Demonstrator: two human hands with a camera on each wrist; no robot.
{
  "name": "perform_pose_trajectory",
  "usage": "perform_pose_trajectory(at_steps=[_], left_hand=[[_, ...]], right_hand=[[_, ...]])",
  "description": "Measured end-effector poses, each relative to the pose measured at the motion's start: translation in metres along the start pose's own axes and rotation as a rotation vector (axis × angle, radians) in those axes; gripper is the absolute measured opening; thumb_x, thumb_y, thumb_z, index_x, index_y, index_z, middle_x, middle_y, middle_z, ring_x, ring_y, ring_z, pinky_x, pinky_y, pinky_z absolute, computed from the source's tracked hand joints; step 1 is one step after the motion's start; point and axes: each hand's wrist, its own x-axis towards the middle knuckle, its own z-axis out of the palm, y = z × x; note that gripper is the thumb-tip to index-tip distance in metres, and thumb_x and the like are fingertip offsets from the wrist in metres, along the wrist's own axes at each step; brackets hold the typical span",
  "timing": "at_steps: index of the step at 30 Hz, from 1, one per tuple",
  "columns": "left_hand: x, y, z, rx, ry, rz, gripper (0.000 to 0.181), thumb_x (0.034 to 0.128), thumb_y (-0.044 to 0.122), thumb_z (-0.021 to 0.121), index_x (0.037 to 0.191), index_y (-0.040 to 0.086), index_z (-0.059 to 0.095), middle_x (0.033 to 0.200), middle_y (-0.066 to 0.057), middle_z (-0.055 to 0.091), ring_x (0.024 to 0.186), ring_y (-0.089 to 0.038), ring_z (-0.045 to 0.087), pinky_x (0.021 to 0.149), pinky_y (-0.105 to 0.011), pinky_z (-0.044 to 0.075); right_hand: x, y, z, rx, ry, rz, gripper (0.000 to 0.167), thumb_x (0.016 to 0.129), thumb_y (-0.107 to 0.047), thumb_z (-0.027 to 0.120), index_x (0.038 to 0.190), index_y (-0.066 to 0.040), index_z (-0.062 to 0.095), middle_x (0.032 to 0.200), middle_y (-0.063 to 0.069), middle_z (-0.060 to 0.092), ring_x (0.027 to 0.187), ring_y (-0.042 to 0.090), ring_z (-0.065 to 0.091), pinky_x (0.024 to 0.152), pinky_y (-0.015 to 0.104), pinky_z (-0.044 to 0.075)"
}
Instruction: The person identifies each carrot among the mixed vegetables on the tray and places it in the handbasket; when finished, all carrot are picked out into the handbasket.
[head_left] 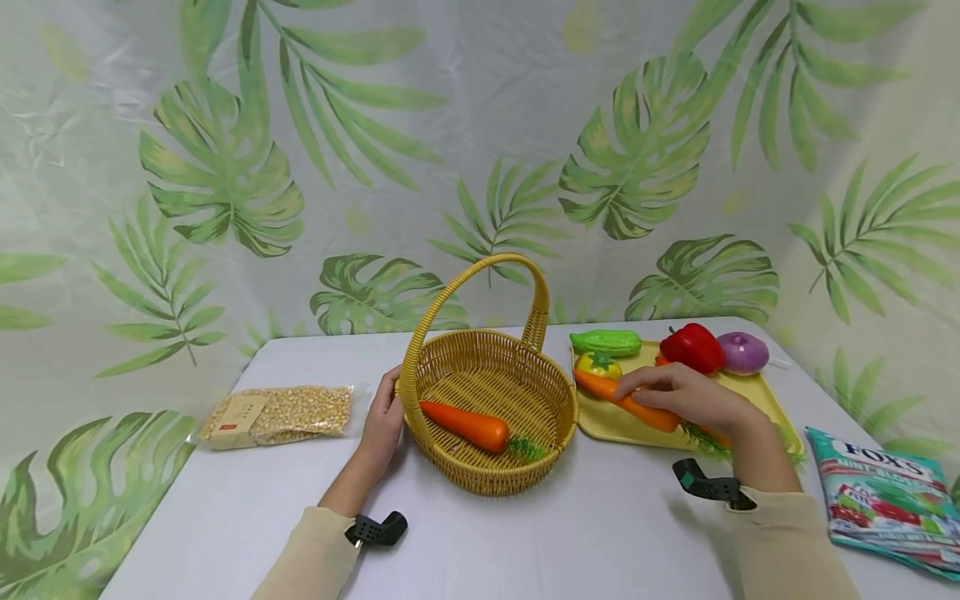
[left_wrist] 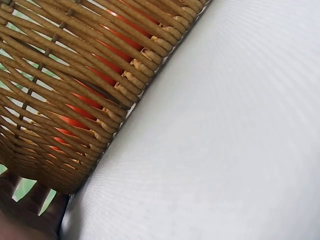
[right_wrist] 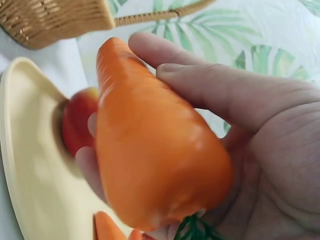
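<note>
While the left hand [head_left: 381,425] touches the basket [head_left: 480,482], its grip hard to tell, the right hand [head_left: 690,397] grips a carrot [right_wrist: 155,145] above the tray [head_left: 609,423], tip pointing left toward the basket

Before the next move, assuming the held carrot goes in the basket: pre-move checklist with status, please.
1. Right hand gripping held carrot: ok, pinched securely enough by the look of it.
2. Left hand at basket: ok, touching its side; firmness, cannot tell.
3. Basket upright: ok, standing on the table.
4. Room inside: ok, other carrot lies there with bare floor around.
5. Held carrot over basket: not ok, still tray side.
6. Held carrot clear of yellow piece: cannot tell, they overlap in head view.
</note>
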Motion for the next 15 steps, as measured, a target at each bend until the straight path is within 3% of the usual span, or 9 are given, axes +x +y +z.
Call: perform_pose_trajectory(at_steps=[5,10,15], left_hand=[[0.001,-0.001,0.000,-0.001,-0.001,0.002,0.036,0.1069,0.030,0.042,0.142,0.024,0.044,0.152,-0.005,0.045,0.142,-0.016,0.037,0.119,-0.046,0.027],[0.000,0.000,0.000,0.001,-0.003,0.001,0.036,0.1070,0.030,0.042,0.142,0.024,0.044,0.152,-0.005,0.044,0.142,-0.016,0.036,0.119,-0.046,0.028],[-0.001,0.002,0.000,-0.002,-0.005,-0.003,0.036,0.1072,0.028,0.041,0.143,0.023,0.043,0.152,-0.005,0.044,0.141,-0.016,0.037,0.119,-0.045,0.028]], right_hand=[[0.005,-0.006,0.004,0.023,0.023,-0.030,0.023,0.102,-0.024,0.057,0.119,-0.016,0.070,0.126,0.008,0.067,0.115,0.027,0.056,0.091,0.025,0.053],[0.008,-0.010,0.008,0.032,0.049,-0.017,0.024,0.100,-0.027,0.061,0.122,-0.020,0.068,0.132,0.007,0.062,0.115,0.027,0.054,0.088,0.029,0.054],[0.011,-0.015,0.012,0.039,0.020,0.004,0.034,0.096,-0.027,0.066,0.130,-0.024,0.064,0.142,0.005,0.054,0.111,0.026,0.054,0.083,0.035,0.055]])
